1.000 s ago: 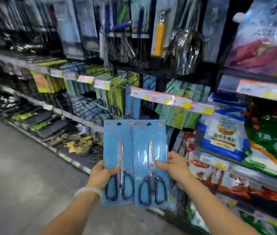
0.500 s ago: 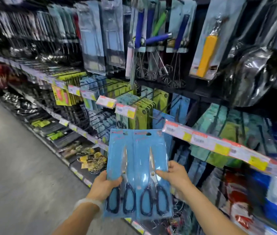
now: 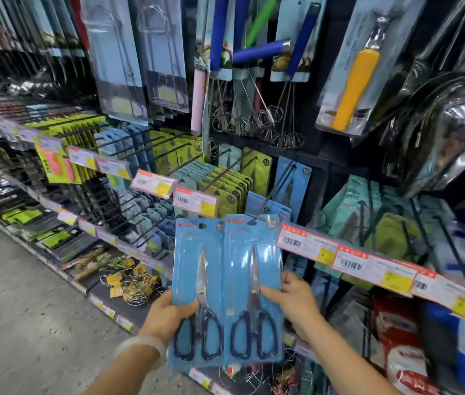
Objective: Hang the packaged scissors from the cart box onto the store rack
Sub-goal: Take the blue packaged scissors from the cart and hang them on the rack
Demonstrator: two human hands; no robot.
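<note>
I hold two blue scissor packs side by side, upright, before the rack [image 3: 257, 178]. My left hand [image 3: 165, 315] grips the left pack [image 3: 197, 269] at its lower left edge, thumb across the front near the black handles, the other fingers hidden behind the card. My right hand [image 3: 296, 303] pinches the right pack [image 3: 251, 269] at its right edge, thumb on the front, fingers curled behind. The two packs touch along their inner edges. Each has a hang hole at the top. The top of the right pack sits just below a black hook [image 3: 278, 186] that carries more blue packs. Price tags [image 3: 348, 258] run along the shelf rail to the right. A pale bracelet [image 3: 140, 344] circles my left wrist. Whisks [image 3: 257, 118] hang above; the floor [image 3: 20, 323] lies at left.
</note>
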